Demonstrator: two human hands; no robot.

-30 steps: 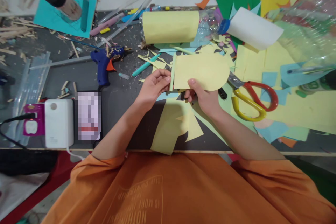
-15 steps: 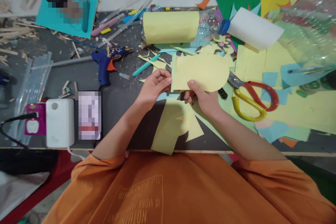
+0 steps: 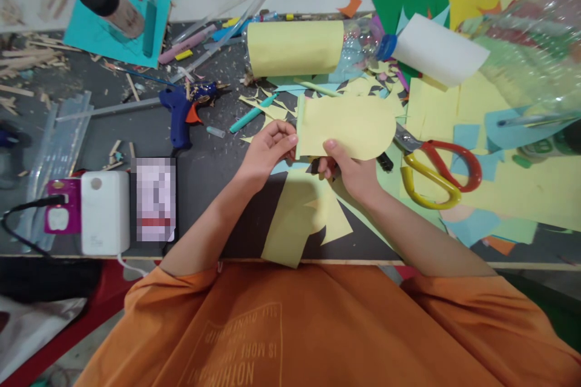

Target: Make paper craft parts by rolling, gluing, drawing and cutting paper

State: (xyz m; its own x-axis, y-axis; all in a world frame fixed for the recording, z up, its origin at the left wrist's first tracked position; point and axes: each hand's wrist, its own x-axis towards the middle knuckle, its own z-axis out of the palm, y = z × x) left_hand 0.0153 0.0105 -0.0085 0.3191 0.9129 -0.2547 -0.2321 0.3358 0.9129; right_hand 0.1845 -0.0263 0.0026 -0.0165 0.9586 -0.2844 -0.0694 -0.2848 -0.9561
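A pale yellow paper cutout [image 3: 354, 124], rounded at its right end and folded into a narrow strip at its left end, is held level above the table. My left hand [image 3: 275, 148] pinches the folded strip near its lower corner. My right hand [image 3: 347, 166] grips the lower edge, thumb on top and fingers curled underneath, partly hidden. Beyond the cutout lies a plastic bottle [image 3: 363, 42] with a blue cap, wrapped in yellow paper [image 3: 295, 48]. Red and yellow handled scissors [image 3: 436, 172] lie just right of the cutout, their blades partly under it.
A blue glue gun [image 3: 179, 112] lies left of my hands. Nearer me are a white power bank [image 3: 105, 211] and a phone [image 3: 155, 199]. A rolled white paper [image 3: 442, 48] lies at right, among yellow sheets [image 3: 512, 187] and scraps. A black-capped bottle [image 3: 111, 6] stands at back left.
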